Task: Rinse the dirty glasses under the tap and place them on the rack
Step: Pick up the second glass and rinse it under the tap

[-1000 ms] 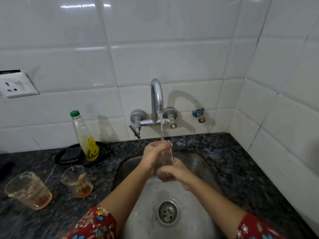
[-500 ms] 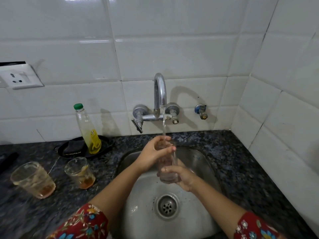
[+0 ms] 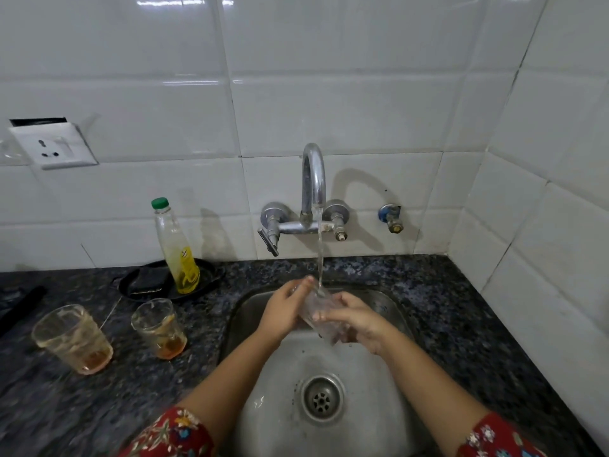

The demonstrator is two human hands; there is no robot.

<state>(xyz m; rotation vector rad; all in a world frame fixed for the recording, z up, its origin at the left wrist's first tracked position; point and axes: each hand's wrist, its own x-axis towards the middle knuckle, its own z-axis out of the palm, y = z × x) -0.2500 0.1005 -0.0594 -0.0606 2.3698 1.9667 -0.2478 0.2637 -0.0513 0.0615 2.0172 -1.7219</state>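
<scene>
At 9 o'clock from the sink (image 3: 263, 410), 2 dirty glasses stand upright on the dark counter (image 3: 461, 341): the outer glass (image 3: 71, 338) and, nearer the basin, the inner glass (image 3: 159, 328), each with amber dregs. At 12 o'clock from the inner glass, a green-capped bottle (image 3: 174, 249) stands on a black tray (image 3: 212, 275). Over the basin, the left hand (image 3: 283, 313) curls around the upper part of a clear glass (image 3: 309, 305), which is tilted with its mouth toward 11 o'clock under running water (image 3: 319, 252) from the tap (image 3: 313, 179). The right hand (image 3: 359, 319) grips its lower part. The drain (image 3: 321, 399) lies at 6 o'clock below them.
</scene>
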